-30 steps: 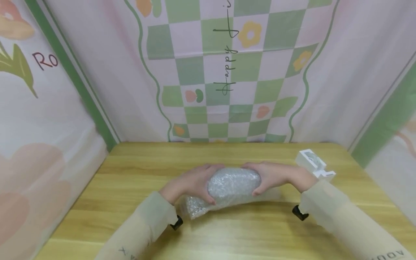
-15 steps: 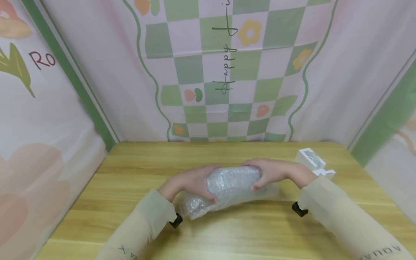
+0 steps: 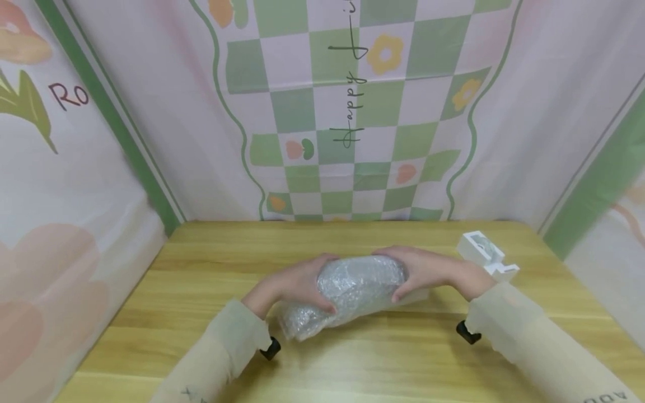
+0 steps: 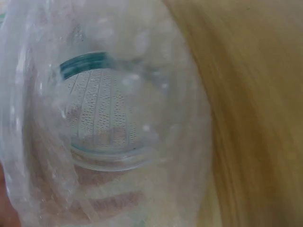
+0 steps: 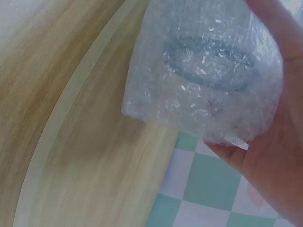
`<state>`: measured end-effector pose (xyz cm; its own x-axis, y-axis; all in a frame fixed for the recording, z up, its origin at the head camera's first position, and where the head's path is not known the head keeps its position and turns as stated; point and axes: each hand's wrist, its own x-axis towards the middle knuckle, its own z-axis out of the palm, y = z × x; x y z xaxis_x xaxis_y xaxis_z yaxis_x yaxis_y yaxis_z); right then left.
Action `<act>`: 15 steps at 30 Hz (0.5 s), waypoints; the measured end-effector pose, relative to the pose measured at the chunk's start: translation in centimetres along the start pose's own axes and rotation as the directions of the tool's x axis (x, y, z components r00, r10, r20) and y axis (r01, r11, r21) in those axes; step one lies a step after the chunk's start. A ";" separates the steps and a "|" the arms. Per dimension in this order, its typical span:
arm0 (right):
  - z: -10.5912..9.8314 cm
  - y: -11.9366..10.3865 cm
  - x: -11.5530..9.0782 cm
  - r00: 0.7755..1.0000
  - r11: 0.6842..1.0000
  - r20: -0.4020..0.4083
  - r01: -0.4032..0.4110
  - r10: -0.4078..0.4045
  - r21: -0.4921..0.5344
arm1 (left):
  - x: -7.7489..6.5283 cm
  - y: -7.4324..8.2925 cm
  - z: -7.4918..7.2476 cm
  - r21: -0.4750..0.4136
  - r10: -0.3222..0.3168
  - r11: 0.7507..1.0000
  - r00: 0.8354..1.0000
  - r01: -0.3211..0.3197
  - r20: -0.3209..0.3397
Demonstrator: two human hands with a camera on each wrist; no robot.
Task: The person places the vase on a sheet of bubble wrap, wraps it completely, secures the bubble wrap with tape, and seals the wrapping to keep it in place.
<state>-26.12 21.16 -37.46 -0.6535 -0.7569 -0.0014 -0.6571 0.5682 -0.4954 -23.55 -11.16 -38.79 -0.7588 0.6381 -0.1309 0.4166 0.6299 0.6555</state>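
A roll of clear bubble wrap [image 3: 360,285] is held between both hands just above or on the table, its left end hanging nearer to me. Inside the wrap, the left wrist view shows a clear, round, ribbed glass [image 4: 104,111] with a teal-tinted rim. My left hand [image 3: 302,285] grips the roll's left part, thumb on the near side and fingers over the far side. On the right part, my right hand [image 3: 418,268] grips it the same way. Through the plastic in the right wrist view, a bluish ring [image 5: 208,64] shows. The fingertips behind the roll are hidden.
A wooden table [image 3: 353,358] lies under the hands. Beyond my right wrist stands a white tape dispenser-like object [image 3: 486,252], partly behind the forearm. A printed curtain [image 3: 337,140] hangs along the table's back edge, with more cloth at both sides.
Both hands keep hold of the bubble-wrapped roll. It has turned slightly between them, and its loose left end has shifted a little to the left.
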 end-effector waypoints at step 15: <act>0.4 1.0 -0.1 1.000 0.998 0.024 0.019 -0.021 0.053 | -0.9 0.2 1.3 0.075 0.055 0.996 0.991 -0.046 -0.123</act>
<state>-26.58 21.64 -38.30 -0.6307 -0.7760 -0.0119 -0.6487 0.5355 -0.5408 -22.17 -11.00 -39.49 -0.7904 0.6126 -0.0023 0.4876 0.6314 0.6030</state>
